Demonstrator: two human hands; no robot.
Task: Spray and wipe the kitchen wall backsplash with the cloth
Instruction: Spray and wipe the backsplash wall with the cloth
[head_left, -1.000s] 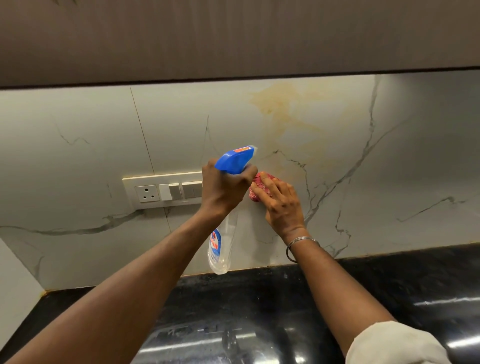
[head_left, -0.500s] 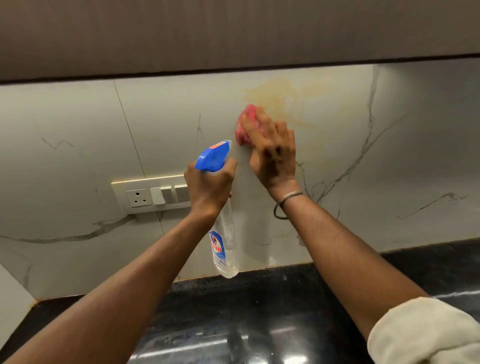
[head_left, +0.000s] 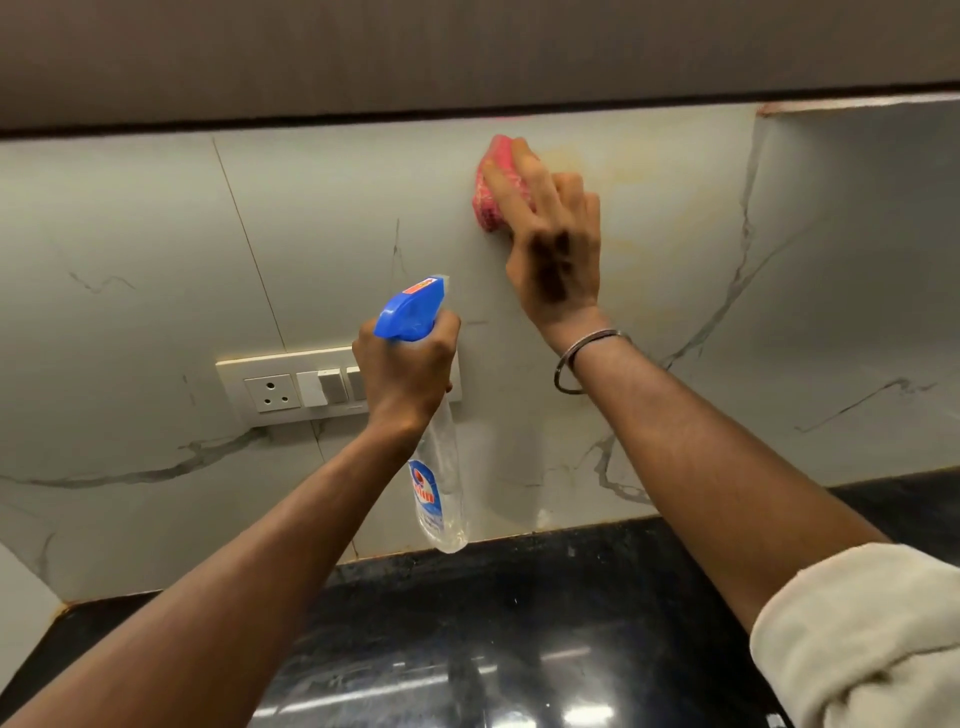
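The backsplash (head_left: 322, 223) is pale marble-look tile with grey veins and a faint yellowish stain (head_left: 639, 208) near its top. My right hand (head_left: 558, 249) presses a pink cloth (head_left: 491, 189) flat against the wall just under the upper cabinet, at the stain's left edge; most of the cloth is hidden under my fingers. My left hand (head_left: 408, 371) grips the neck of a clear spray bottle (head_left: 439, 493) with a blue trigger head (head_left: 410, 312), held upright in front of the wall, its nozzle pointing up and right.
A cream switch plate (head_left: 283, 387) with a socket sits on the wall behind my left hand. A dark brown upper cabinet (head_left: 467, 52) overhangs the wall. A glossy black countertop (head_left: 493, 623) runs below.
My right hand has slid the pink cloth up the wall from beside the bottle to just under the cabinet. My left hand has kept the bottle in about the same spot.
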